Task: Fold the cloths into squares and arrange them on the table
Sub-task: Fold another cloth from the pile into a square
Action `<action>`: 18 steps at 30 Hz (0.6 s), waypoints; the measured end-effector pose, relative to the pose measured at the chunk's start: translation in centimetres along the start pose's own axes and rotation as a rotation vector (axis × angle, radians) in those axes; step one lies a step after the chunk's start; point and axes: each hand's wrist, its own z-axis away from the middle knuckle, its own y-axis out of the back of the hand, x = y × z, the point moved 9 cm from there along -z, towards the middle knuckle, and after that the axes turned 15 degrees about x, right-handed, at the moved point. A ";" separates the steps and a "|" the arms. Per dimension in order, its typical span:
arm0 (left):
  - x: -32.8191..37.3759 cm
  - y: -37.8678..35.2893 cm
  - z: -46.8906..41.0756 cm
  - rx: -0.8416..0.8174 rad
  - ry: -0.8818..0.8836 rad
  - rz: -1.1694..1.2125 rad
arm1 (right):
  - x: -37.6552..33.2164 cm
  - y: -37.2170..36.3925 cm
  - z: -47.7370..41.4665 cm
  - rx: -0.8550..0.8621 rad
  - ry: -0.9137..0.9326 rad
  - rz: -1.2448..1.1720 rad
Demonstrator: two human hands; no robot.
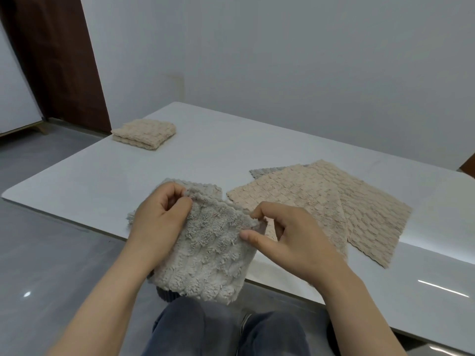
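From the head camera, looking down over the person's arms, both hands are busy with one grey cloth (208, 255), held up in front of the body at the near edge of the white table (205, 155). Its lower part hangs off the edge above the person's knees in blue jeans (205, 330). The left hand (159, 222) has its fingers curled round the cloth's upper left corner, where a second layer of the same grey fabric shows just behind the front one. The right hand (288, 240) pinches the right-hand corner between thumb and fingertips. The two hands are set apart, with the fluffy cloth stretched between them. To the right of the hands, two beige cloths lie spread flat on the table and overlap: the nearer beige cloth (290, 199) rests partly on top of the farther beige cloth (367, 211), whose near corner reaches the table's front edge. A strip of another grey cloth (262, 172) peeks out from under their far side. Well apart from these, at the table's far left corner, sits a folded beige cloth (144, 133), a thick, neat square. Behind the table stands a plain pale wall (282, 60), with a dark brown door (56, 60) to the left and a grey floor (51, 253) below.
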 end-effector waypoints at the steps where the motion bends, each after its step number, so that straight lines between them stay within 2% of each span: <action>1: -0.3 0.0 -0.1 0.002 -0.004 -0.013 | 0.1 -0.2 -0.2 -0.011 0.014 0.023; 5: -1.2 -0.7 -0.4 -0.024 -0.017 -0.064 | 1.1 -1.0 -0.9 -0.013 0.024 0.080; 12: -1.5 -2.0 0.5 -0.118 -0.137 -0.136 | 3.0 -1.8 -1.3 0.090 -0.117 -0.052; 15: -1.5 -2.1 0.9 -0.057 -0.203 -0.194 | 3.6 -2.2 -1.3 0.115 -0.157 -0.062; 18: -1.5 -1.6 0.9 0.053 -0.185 -0.144 | 4.2 -2.2 -1.1 0.159 -0.204 -0.097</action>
